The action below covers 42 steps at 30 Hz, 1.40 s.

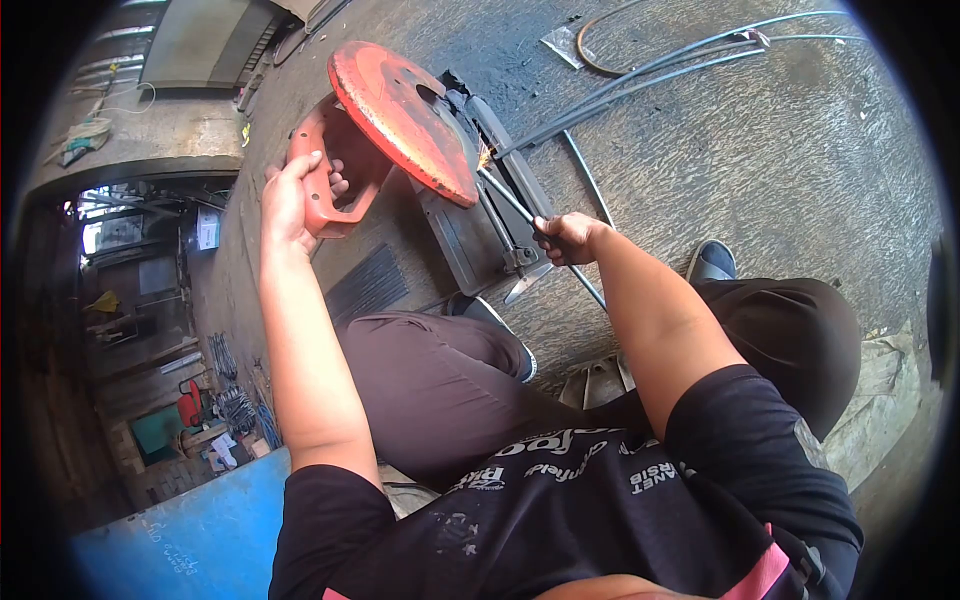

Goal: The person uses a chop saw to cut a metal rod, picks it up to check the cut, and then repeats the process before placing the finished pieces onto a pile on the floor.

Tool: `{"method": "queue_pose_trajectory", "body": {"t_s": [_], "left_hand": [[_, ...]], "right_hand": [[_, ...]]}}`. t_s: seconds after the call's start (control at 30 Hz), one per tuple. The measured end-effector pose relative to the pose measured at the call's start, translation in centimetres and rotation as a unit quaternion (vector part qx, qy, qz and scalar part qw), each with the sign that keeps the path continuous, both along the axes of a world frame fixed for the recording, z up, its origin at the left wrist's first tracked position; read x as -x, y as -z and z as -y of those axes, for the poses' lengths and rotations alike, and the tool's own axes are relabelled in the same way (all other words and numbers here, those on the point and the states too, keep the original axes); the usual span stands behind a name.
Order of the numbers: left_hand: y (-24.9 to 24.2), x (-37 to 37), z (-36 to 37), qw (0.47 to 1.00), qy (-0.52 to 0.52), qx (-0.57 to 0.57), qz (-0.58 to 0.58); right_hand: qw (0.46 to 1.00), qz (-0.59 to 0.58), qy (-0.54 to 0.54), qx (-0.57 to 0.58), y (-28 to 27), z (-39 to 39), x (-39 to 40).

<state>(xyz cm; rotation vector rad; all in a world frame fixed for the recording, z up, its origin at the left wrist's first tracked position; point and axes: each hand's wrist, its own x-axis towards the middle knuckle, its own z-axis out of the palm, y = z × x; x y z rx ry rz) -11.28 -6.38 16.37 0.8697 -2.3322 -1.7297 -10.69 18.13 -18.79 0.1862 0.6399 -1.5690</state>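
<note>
My left hand [288,198] is wrapped around the orange handle [318,180] of a chop saw. The saw's round orange blade guard [395,115], scuffed and dark in places, slants over its grey metal base [455,245]. My right hand [572,238] grips a thin metal rod [510,193], whose far end reaches the saw beside the guard. Small orange sparks [485,158] show where rod and saw meet. The guard hides most of the blade.
Long metal rods [640,75] run from the saw across the rough concrete floor. A bundle of short dark rods [368,283] lies left of the base. My sandaled feet flank the work. A blue panel [190,535] and cluttered shelving stand at left.
</note>
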Motion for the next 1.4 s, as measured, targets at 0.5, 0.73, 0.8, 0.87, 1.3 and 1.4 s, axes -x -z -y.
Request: {"method": "queue_pose_trajectory", "body": {"t_s": [0.5, 0.73, 0.8, 0.87, 1.3, 1.4], "left_hand": [[-0.1, 0.0, 0.0, 1.000, 0.002, 0.002, 0.005], [-0.1, 0.0, 0.0, 1.000, -0.009, -0.003, 0.008], [0.0, 0.0, 0.1, 1.000, -0.006, -0.007, 0.008], [0.0, 0.0, 0.2, 1.000, -0.003, -0.012, 0.008], [-0.2, 0.0, -0.2, 1.000, -0.004, -0.002, 0.009], [-0.2, 0.1, 0.1, 1.000, 0.001, 0.008, 0.014]], "right_hand": [[0.999, -0.022, 0.038, -0.022, -0.3, 0.1, 0.0], [0.997, -0.047, 0.044, -0.046, -0.2, 0.2, -0.2], [0.997, -0.045, 0.049, -0.050, -0.2, 0.2, -0.3], [0.996, -0.042, 0.053, -0.054, -0.2, 0.2, -0.4], [0.999, 0.010, 0.009, -0.029, -0.7, 0.0, -0.1], [0.999, 0.015, 0.006, -0.040, -1.0, -0.1, -0.1]]}}
